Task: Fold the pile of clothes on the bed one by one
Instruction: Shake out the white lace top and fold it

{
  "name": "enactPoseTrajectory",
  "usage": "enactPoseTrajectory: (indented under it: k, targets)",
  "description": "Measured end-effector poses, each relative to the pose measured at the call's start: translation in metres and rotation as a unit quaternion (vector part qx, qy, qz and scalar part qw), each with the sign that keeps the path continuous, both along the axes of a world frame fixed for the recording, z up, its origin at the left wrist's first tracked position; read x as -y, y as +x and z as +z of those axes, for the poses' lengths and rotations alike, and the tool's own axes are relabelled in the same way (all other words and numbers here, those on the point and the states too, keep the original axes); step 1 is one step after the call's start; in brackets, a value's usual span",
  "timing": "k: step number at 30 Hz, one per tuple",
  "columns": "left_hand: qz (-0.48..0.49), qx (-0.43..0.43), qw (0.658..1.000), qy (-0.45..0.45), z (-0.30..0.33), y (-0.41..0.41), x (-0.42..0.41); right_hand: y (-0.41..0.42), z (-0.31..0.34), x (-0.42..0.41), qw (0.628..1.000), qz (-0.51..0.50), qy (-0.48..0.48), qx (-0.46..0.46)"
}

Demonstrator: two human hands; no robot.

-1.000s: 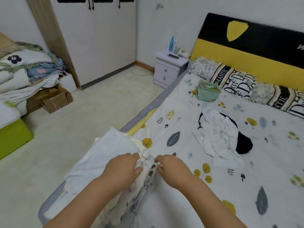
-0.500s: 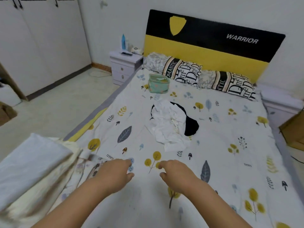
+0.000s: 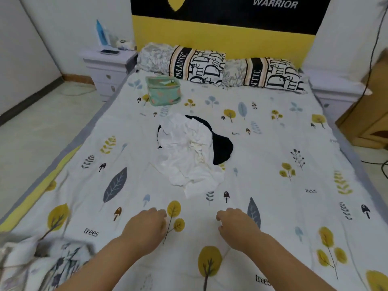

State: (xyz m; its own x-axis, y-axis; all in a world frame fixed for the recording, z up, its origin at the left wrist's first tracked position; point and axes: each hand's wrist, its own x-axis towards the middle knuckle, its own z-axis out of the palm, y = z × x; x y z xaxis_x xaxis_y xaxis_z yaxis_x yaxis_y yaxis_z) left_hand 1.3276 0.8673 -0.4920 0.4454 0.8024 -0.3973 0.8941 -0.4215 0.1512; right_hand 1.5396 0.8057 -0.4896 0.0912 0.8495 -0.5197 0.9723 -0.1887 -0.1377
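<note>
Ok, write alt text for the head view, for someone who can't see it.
Two empty hands, left hand and right hand, reach over a leaf-print bedsheet toward a crumpled white garment lying on a black garment mid-bed. Behind it sit a green pouch and two pillows.

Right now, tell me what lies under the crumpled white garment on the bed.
A black garment shows from under the white garment at its right and left edges. How much of it, or anything else, lies beneath is covered.

Green pouch [image 3: 164,91] near lettered pillows [image 3: 220,67]; nightstand [image 3: 107,68] (phone on top).
</note>
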Motion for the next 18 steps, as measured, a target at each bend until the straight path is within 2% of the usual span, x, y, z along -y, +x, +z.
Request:
enactPoseTrajectory:
  k: [8, 13, 18]
  targets:
    - [-0.020, -0.006, 1.000, 0.010, -0.104, 0.045, -0.075, 0.019, -0.109, -0.074, 0.997, -0.046, 0.055, 0.040]
    - [-0.018, 0.014, 0.999, 0.032, -0.163, 0.066, -0.105, 0.021, -0.167, -0.120, 0.996, -0.024, 0.065, 0.057]
    - [-0.085, -0.053, 0.994, 0.044, -0.209, 0.075, -0.125, 0.021, -0.216, -0.149, 0.993, -0.019, 0.077, 0.083]
